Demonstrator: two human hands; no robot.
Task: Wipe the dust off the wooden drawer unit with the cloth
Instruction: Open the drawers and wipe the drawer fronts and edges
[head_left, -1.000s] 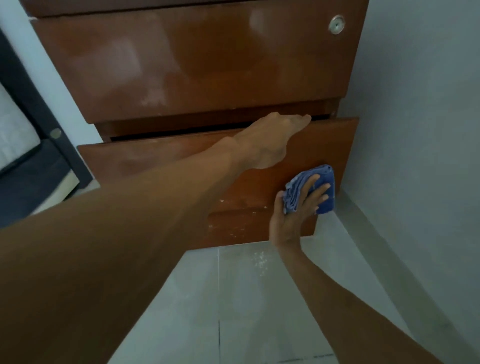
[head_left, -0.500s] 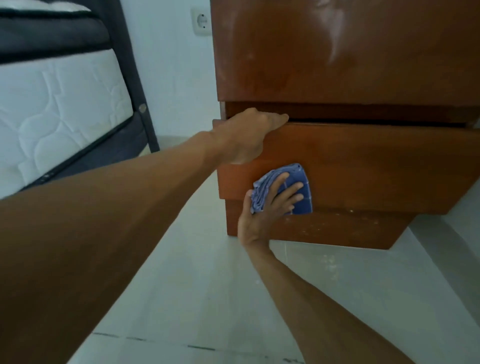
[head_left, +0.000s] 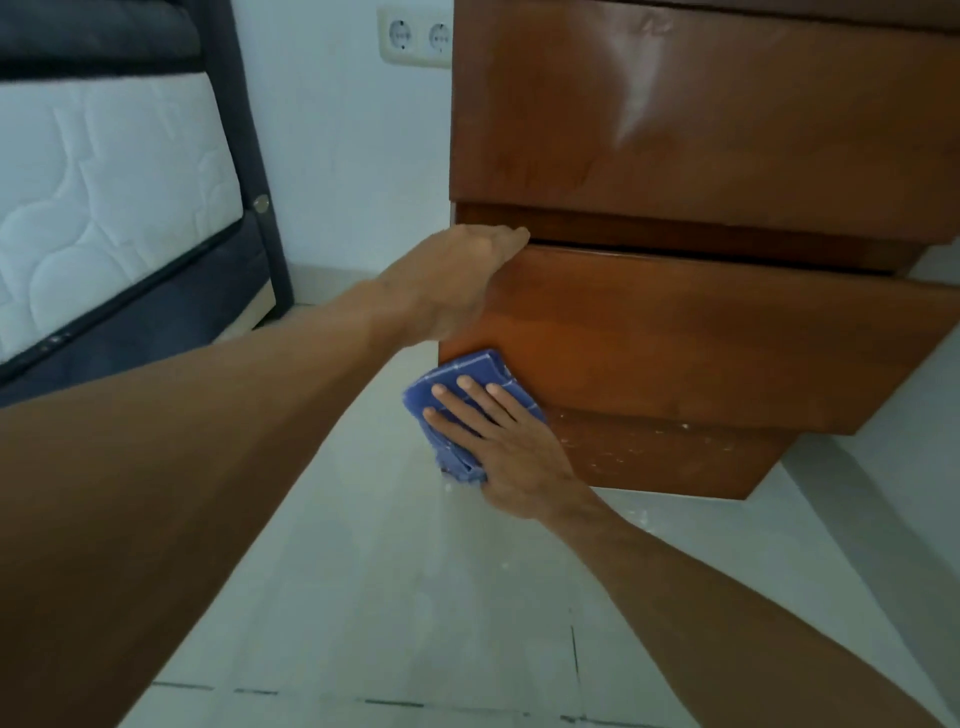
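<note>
The brown wooden drawer unit (head_left: 701, 130) fills the upper right. Its lower drawer (head_left: 701, 338) is pulled slightly out, and its base panel (head_left: 675, 457) shows white dust specks. My left hand (head_left: 457, 280) grips the top left corner of that lower drawer. My right hand (head_left: 498, 447) presses a folded blue cloth (head_left: 457, 379) flat against the drawer's lower left corner, with fingers spread over the cloth. Part of the cloth hangs past the unit's left edge.
A bed with a white quilted mattress (head_left: 104, 197) and a dark frame (head_left: 249, 156) stands at the left. A double wall socket (head_left: 415, 36) sits on the white wall beside the unit. Pale floor tiles (head_left: 415, 597) lie below, with dust near the unit's base.
My right hand has swept the cloth leftward along the lower drawer front to its left corner. My left hand slid left along the drawer's top edge. The view turned left.
</note>
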